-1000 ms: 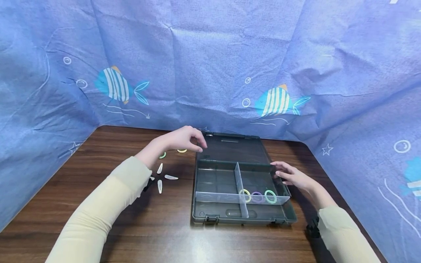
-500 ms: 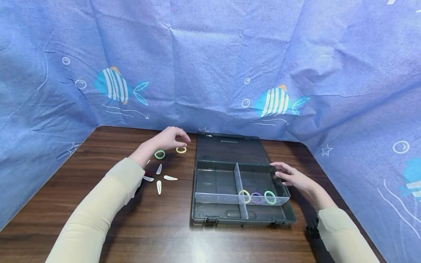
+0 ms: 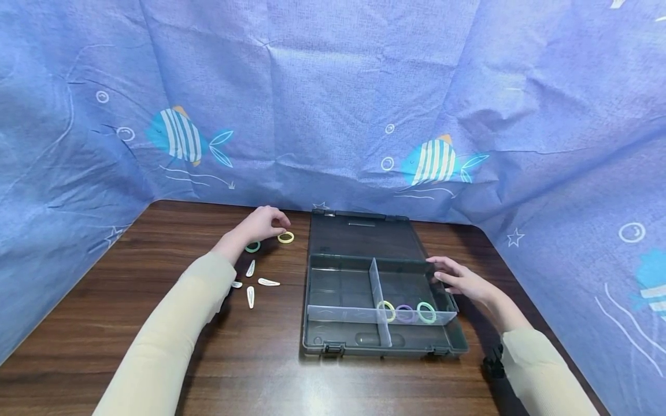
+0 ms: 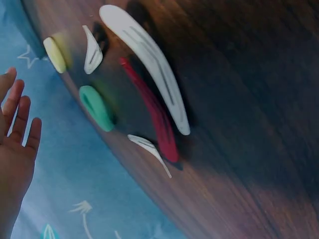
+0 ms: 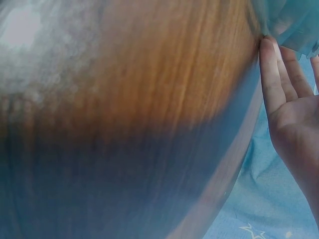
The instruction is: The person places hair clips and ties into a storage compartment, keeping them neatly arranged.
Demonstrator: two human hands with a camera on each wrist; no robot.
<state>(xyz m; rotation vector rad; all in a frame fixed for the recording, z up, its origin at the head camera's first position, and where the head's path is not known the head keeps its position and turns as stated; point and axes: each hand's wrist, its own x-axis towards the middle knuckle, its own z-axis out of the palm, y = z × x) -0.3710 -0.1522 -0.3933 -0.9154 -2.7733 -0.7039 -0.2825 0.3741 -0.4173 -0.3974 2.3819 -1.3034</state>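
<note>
My left hand (image 3: 263,223) hovers just beside a yellow hair tie (image 3: 285,237), fingers loosely curved with nothing between them. A green hair tie (image 3: 252,247) lies partly under that hand. In the left wrist view, white snap hair clips (image 4: 149,59) and a red hair clip (image 4: 152,109) lie on the table; the left sleeve hides the red one in the head view. My right hand (image 3: 465,282) rests its relaxed fingers against the right wall of a dark see-through divided box (image 3: 322,345). Inside the box's right part stand a yellow ring (image 3: 387,312), a purple ring (image 3: 405,314) and a green ring (image 3: 426,312).
The box's lid (image 3: 366,238) lies folded back toward the curtain (image 3: 333,104) behind the table. Translucent dividers (image 3: 338,314) split the box into compartments. Wooden tabletop (image 3: 250,364) stretches in front of the box and to its left.
My left hand has moved left and down, from over the box's lid edge to beside the yellow hair tie. The right hand stays at the box.
</note>
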